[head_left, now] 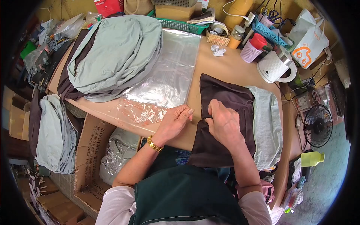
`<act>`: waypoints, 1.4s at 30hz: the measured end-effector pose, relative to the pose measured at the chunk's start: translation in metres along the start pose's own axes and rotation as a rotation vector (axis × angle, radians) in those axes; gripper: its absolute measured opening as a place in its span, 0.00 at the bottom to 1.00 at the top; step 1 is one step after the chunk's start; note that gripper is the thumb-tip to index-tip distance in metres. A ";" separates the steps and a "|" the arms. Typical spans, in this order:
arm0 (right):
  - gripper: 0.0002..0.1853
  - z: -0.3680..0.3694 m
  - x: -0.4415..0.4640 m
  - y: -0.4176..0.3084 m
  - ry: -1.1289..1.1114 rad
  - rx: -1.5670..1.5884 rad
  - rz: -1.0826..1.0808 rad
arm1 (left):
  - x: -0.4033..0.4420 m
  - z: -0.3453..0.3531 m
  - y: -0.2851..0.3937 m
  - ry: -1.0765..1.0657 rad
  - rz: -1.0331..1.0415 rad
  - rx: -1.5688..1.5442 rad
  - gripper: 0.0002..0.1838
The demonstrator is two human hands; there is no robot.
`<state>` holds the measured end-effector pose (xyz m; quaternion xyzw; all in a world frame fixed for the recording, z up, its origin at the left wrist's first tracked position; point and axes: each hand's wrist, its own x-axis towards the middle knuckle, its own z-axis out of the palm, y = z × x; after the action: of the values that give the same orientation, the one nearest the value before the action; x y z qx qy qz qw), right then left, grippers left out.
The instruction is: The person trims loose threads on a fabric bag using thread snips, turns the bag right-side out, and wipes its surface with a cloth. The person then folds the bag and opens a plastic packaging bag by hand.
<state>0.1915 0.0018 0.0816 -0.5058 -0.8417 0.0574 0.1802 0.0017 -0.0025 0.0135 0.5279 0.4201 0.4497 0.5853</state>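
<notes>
A dark brown piece of fabric (pixel 217 150) lies on the table in front of me, its right side bordered by a pale grey-green fabric part (pixel 267 123). My right hand (pixel 225 123) is over the brown fabric, fingers curled in and thumb against the index finger. A small dark spot shows at its fingertips, too small to name. To the left of the fabric, my left hand (pixel 175 122) is closed in a pinch just above the table edge. Whatever it pinches is too fine to see. A gold watch (pixel 154 144) circles the left wrist.
Pale green fabric pieces (pixel 112 52) are piled at the back left, beside a stack of clear plastic bags (pixel 176 63). A white kettle (pixel 270 66) and a pink cup (pixel 250 52) stand back right. Below left is an open cardboard box (pixel 88 150); a black fan (pixel 318 125) stands right.
</notes>
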 end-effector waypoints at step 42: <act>0.13 0.095 0.035 0.199 0.846 0.633 0.634 | 0.037 0.046 -0.038 -0.353 0.418 1.266 0.42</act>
<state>0.3077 0.1369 -0.0538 -0.6324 -0.4479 0.1496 0.6141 0.0585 0.0206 -0.0208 0.9032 0.3899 0.1286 0.1250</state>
